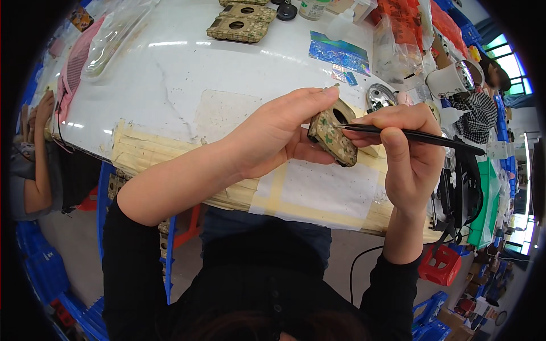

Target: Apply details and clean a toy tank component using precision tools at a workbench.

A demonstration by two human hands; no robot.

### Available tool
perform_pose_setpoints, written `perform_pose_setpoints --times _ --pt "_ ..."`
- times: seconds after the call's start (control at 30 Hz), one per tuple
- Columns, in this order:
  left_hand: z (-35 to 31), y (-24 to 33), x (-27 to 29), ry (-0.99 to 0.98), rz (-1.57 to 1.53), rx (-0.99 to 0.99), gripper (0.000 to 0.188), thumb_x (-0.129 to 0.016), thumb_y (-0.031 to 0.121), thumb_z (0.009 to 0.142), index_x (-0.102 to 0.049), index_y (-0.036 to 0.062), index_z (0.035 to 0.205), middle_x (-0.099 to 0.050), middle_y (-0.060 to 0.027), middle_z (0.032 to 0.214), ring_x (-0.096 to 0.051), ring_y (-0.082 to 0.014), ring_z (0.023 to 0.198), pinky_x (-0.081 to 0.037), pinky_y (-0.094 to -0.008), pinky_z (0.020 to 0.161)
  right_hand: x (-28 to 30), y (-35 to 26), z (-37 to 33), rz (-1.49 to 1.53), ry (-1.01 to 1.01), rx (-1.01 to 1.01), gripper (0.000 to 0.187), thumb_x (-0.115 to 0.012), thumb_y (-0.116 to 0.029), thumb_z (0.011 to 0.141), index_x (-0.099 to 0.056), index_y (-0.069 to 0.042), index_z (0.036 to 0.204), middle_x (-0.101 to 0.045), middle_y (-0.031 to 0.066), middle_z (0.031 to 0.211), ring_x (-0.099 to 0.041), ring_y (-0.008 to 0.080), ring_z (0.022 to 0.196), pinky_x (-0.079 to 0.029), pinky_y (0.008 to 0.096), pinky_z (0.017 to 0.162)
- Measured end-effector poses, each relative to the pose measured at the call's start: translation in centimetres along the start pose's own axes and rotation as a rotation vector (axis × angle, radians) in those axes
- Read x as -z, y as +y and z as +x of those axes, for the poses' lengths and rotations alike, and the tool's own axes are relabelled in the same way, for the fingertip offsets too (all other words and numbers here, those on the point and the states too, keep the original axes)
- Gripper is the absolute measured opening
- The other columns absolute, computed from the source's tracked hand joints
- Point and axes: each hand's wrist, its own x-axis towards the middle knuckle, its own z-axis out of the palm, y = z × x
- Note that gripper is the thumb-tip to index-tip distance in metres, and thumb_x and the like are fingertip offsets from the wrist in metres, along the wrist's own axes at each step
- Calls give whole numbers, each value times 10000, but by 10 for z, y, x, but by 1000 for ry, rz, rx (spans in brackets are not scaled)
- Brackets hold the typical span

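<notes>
My left hand (pixel 267 128) is closed around a camouflage-patterned toy tank hull-like shell (pixel 326 138), held tilted above the front of the table. The shell has a round hole, partly hidden by my fingers. In my right hand (pixel 410 156), gripped like a pen, is a pair of black tweezers (pixel 438 138). Their pointed tip meets the shell's edge beside the hole; whether anything small is pinched there I cannot tell. White paper (pixel 318 187), taped to the table edge, lies beneath both hands.
More camouflage shells (pixel 238 29) sit at the far side. A shiny blue sticker sheet (pixel 339 54) lies near a round metal dish (pixel 380 98). Bags (pixel 392 57) and a green tray (pixel 487 199) crowd the right. At left is another person's arm (pixel 41 142).
</notes>
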Motion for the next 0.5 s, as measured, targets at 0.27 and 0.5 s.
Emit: perform_pose_setpoints --times 0.27,0.5 --pt "0 0 -1 5 -11 -7 421 -426 408 945 -523 64 1168 -629 -60 1020 -647 -117 880 -562 -235 619 0 1 -1 -3 3 16 153 -474 -107 946 -480 46 943 -621 198 886 -652 206 764 -554 283 688" --pt "0 0 0 -3 -12 7 429 -422 409 946 -520 59 1174 -618 -70 1056 -637 -130 924 -565 -269 691 -1 0 -1 33 24 -1 159 -475 -113 946 -481 45 935 -620 200 888 -652 207 761 -555 284 688"
